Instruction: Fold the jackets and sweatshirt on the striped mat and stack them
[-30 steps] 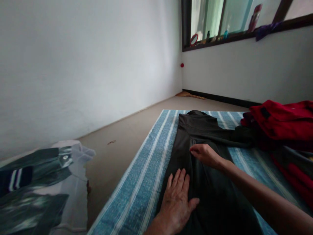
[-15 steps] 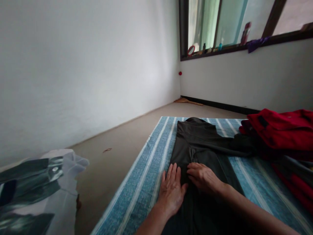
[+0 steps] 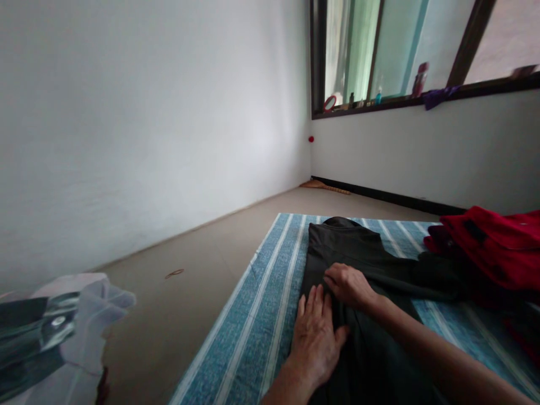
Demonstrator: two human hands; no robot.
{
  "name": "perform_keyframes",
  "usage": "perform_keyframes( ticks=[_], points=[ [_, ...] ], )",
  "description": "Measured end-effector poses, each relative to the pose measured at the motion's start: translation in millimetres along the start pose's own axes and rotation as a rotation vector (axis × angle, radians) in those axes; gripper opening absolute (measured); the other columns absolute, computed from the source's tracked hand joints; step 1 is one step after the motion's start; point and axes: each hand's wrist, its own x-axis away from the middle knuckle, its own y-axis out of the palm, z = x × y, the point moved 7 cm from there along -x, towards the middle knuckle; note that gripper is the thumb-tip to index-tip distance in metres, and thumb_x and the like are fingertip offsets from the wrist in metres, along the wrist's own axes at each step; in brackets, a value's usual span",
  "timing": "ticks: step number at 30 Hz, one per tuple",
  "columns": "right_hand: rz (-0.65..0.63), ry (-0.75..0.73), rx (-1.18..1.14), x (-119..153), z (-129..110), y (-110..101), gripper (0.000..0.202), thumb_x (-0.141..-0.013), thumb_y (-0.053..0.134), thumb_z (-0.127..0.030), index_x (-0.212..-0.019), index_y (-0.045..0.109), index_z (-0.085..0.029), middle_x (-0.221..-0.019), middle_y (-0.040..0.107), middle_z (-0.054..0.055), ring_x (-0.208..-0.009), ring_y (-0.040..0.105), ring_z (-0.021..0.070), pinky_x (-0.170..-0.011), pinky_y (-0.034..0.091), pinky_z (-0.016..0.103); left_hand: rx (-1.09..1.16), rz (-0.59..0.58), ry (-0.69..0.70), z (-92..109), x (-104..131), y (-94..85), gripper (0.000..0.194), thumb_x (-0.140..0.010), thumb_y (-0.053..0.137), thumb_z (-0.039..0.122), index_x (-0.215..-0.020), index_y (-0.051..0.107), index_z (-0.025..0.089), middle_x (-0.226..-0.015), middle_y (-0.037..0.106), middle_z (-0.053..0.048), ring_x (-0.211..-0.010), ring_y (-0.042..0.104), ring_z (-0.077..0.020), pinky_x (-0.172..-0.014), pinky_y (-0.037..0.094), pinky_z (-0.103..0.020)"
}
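A dark garment [image 3: 350, 242] lies spread on a blue cloth with white stripes [image 3: 248, 315]. My left hand [image 3: 314, 332] rests flat on the garment near its left edge, palm down, fingers stretched out. Just beyond and to the right, my right hand [image 3: 348, 284] is on the same garment with its fingers curled together and pinching the fabric. One dark sleeve reaches right toward a pile of folded red clothes [image 3: 493, 247]. The lower part of the garment runs under my forearms and out of view.
A whitish plastic bag [image 3: 93, 315] with dark items stands at the lower left. On the floor lie a thin loop [image 3: 174, 273] and a brown brush-like object [image 3: 324, 186] by the corner. Small bottles and a round mirror [image 3: 329, 103] line the windowsill.
My right hand has moved a little up the garment, away from my body. My left hand has shifted slightly right on it. The view has tilted up and turned slightly left.
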Motion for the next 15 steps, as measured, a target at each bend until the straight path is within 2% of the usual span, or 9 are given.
perform_keyframes(
  ticks=[3, 6, 10, 15],
  points=[
    [0.026, 0.088, 0.001, -48.6, 19.1, -12.7, 0.025, -0.096, 0.041, -0.024, -0.092, 0.065, -0.019, -0.101, 0.065, 0.007, -0.097, 0.061, 0.0174, -0.081, 0.044, 0.026, 0.038, -0.015, 0.032, 0.3, -8.6, 7.9, 0.07, -0.091, 0.034, 0.058, -0.144, 0.036, 0.012, -0.152, 0.026, -0.014, -0.141, 0.02, -0.0295, -0.115, 0.024, -0.052],
    [0.0, 0.188, 0.0, -103.0, 42.2, -12.6, 0.022, -0.096, 0.048, -0.031, -0.1, 0.063, -0.015, -0.105, 0.064, 0.007, -0.095, 0.061, 0.0185, -0.084, 0.048, 0.035, 0.065, 0.001, 0.014, -2.8, -9.2, 14.4, 0.07, -0.091, 0.035, 0.058, -0.144, 0.036, 0.012, -0.152, 0.026, -0.013, -0.14, 0.023, -0.0305, -0.114, 0.027, -0.052],
    [-0.047, 0.333, -0.005, -159.9, 73.2, 4.8, 0.028, -0.093, 0.055, -0.037, -0.111, 0.059, -0.016, -0.112, 0.06, 0.007, -0.098, 0.06, 0.0197, -0.085, 0.05, 0.041, 0.109, -0.006, 0.006, -2.0, -7.0, 15.1, 0.072, -0.089, 0.036, 0.06, -0.142, 0.04, 0.011, -0.152, 0.026, -0.013, -0.14, 0.023, -0.0319, -0.114, 0.027, -0.052],
    [-0.096, 0.436, -0.013, -201.8, 98.9, 27.9, 0.031, -0.093, 0.056, -0.038, -0.114, 0.058, -0.015, -0.112, 0.06, 0.008, -0.096, 0.061, 0.0198, -0.082, 0.052, 0.04, 0.15, -0.05, 0.071, 1.3, -9.6, 18.3, 0.072, -0.09, 0.037, 0.058, -0.141, 0.041, 0.007, -0.15, 0.028, -0.017, -0.139, 0.023, -0.0339, -0.114, 0.029, -0.052]
  ],
)
